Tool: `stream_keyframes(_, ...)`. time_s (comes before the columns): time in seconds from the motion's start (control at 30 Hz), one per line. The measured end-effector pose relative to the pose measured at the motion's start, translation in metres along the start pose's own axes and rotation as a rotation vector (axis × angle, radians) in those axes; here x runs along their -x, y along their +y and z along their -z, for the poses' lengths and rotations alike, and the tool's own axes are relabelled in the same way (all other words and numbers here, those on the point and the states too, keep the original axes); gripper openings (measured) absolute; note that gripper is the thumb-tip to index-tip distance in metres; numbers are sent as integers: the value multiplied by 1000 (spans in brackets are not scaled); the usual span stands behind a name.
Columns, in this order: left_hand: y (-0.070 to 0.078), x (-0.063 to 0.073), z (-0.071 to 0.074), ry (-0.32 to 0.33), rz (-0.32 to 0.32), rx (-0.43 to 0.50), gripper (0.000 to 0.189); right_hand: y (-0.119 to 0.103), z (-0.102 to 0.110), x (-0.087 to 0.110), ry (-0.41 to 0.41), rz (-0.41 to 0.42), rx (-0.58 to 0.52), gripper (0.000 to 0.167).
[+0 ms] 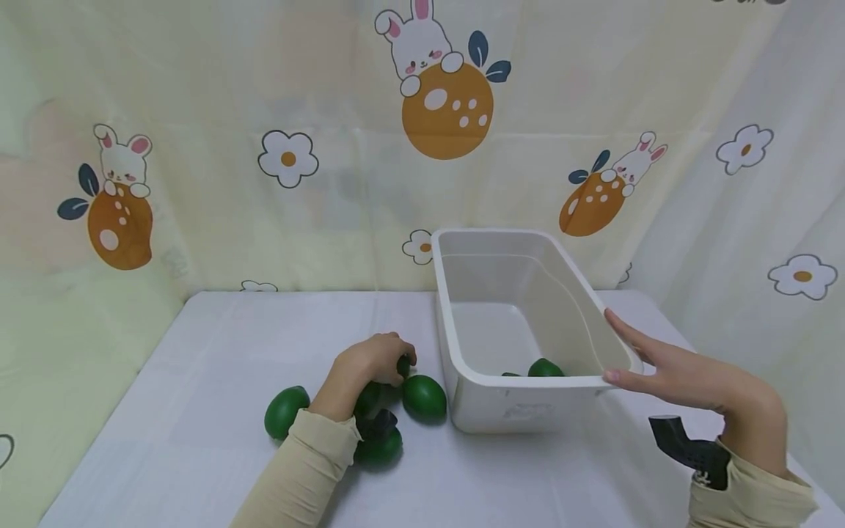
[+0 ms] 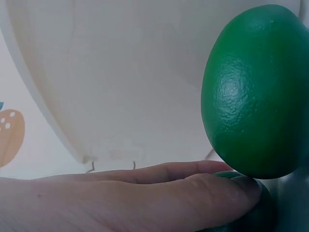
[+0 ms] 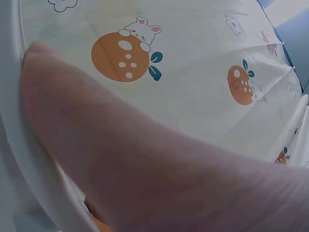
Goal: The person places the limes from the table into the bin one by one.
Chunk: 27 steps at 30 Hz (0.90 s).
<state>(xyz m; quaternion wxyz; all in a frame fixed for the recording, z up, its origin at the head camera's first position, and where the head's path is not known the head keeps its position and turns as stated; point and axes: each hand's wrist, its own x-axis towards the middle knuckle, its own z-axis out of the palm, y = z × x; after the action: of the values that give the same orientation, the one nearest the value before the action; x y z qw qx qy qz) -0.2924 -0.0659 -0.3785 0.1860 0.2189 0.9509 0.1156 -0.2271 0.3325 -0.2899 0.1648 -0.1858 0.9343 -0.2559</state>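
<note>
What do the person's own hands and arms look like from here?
The left hand and right hand are bare, with no gloves showing. Both arms wear beige fabric sleeves, left and right. Each wrist carries a black device, left and right; the right one is curved, with small white markings. No cables show.

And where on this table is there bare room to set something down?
The table is bare at the far left, beyond the green fruits and left of the white bin, and in front of the bin, between the sleeves. It is crowded around the left hand, where fruits cluster.
</note>
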Motion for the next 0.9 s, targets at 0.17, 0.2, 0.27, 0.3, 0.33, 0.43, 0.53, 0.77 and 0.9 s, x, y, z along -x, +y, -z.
stream_keyframes(0.17, 0, 0, -2, -17, -2, -12, 34, 1, -1, 0, 8, 3, 16, 88)
stream_keyframes(0.2, 0, 0, -3, -19, 0, -11, 34, 1, -1, 0, 9, 2, 15, 88)
stream_keyframes(0.27, 0, -1, -3, -21, 5, -6, 34, 1, -1, -1, 8, 1, 13, 88)
stream_keyframes(0.3, 0, -1, -4, -21, 6, -6, 34, 1, -1, -1, 6, -1, 9, 88)
stream_keyframes(0.33, 0, -2, -4, -20, 7, -8, 33, 0, -1, -1, 3, -3, 6, 88)
stream_keyframes(0.43, 0, -2, -6, -18, 9, -7, 31, -1, -1, 0, -4, -5, -6, 87)
stream_keyframes(0.53, 0, -3, -6, -8, 8, 1, 29, -1, -1, 0, -3, -2, -6, 87)
stream_keyframes(0.77, -1, -5, -5, 30, -11, 23, 29, -1, -1, 0, 1, -1, -4, 87)
stream_keyframes(0.9, -2, -4, -3, 69, -21, 25, 30, 0, -1, 0, 0, 2, -8, 86)
